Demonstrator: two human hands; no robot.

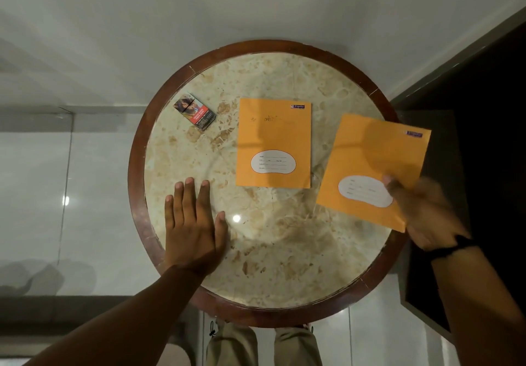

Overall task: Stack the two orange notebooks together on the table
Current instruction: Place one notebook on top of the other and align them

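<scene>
Currently, right hand grasps second notebook at table right edge; left hand flat, released; first notebook near centre.

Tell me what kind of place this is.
Probably a home or hotel room: a small round marble-topped table with a wooden rim, glossy pale floor tiles, and two school-style orange notebooks out.
</scene>
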